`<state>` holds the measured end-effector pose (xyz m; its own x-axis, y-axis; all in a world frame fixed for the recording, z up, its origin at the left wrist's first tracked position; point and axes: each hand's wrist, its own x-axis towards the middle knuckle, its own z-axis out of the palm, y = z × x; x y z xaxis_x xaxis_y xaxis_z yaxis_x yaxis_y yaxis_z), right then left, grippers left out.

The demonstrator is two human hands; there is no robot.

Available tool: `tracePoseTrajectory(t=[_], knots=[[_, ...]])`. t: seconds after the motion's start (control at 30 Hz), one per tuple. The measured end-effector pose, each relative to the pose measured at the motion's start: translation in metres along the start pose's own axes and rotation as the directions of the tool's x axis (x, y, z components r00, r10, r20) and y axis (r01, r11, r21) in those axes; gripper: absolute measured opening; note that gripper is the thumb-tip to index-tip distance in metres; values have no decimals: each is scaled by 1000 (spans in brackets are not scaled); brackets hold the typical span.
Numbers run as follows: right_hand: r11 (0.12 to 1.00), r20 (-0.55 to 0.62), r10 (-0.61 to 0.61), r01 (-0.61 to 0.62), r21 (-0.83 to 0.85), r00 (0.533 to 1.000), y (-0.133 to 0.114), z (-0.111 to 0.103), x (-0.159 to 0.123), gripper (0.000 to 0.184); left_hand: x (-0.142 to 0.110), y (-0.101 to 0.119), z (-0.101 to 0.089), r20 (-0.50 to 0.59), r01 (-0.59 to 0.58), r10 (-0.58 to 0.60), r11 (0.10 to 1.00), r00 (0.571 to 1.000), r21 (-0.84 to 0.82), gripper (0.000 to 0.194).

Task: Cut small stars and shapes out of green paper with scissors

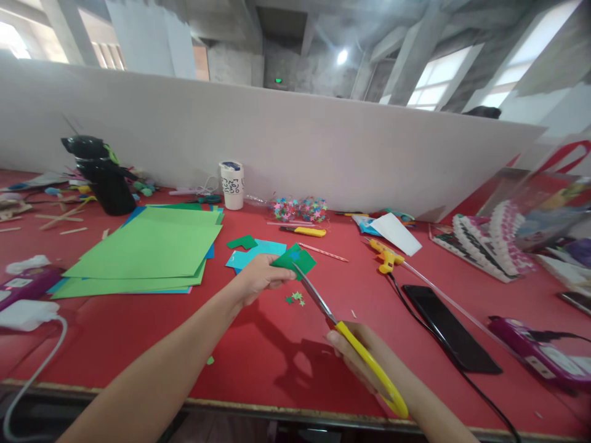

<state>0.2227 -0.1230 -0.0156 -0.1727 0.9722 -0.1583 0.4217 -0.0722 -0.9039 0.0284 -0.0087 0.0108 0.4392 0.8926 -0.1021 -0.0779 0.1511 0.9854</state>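
My left hand [262, 277] pinches a small piece of dark green paper [305, 261] above the table, with a blue star shape [294, 256] showing on it. In my right hand [357, 354] is a pair of scissors [369, 363] with yellow handles. The blades reach up and left, their tips at the green paper. Below the paper lie several small green paper stars [297, 298]. Behind my left hand rest light blue paper pieces [270, 247] and a dark green paper scrap [242, 242].
Green paper sheets [148, 243] are stacked left. Toward the back stand a black bottle [108, 184] and a white cup [232, 187], near a yellow utility knife [309, 232] and bags of stars [298, 209]. On the right lie a yellow glue gun [386, 255] and a black phone [450, 329].
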Motion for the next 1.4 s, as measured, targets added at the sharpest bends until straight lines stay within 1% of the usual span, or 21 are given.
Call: tracePoseTrajectory(t=[0.27, 0.5, 0.73, 0.97, 1.2, 1.4], knots=[[997, 2, 37, -36, -66, 999, -2, -1, 2, 45, 2, -3, 0, -4, 2, -2, 1000, 1000, -16, 22], [991, 11, 76, -75, -113, 997, 1, -2, 2, 49, 1, -2, -1, 9, 9, -9, 1000, 1000, -23, 20], [988, 62, 63, -54, -146, 996, 10, -8, 11, 51, 3, -5, -2, -14, -7, 7, 1000, 1000, 13, 17], [994, 51, 45, -39, -103, 998, 6, -10, 11, 49, 6, -9, -1, -74, -82, 83, 996, 994, 21, 17], [1000, 61, 0, 2, -31, 998, 0, -10, 9, 54, 6, -12, -1, -107, -92, 89, 995, 990, -30, 18], [999, 76, -35, 36, -17, 996, -3, -10, 16, 55, 7, -6, -4, -137, -145, 138, 988, 981, -45, 16]])
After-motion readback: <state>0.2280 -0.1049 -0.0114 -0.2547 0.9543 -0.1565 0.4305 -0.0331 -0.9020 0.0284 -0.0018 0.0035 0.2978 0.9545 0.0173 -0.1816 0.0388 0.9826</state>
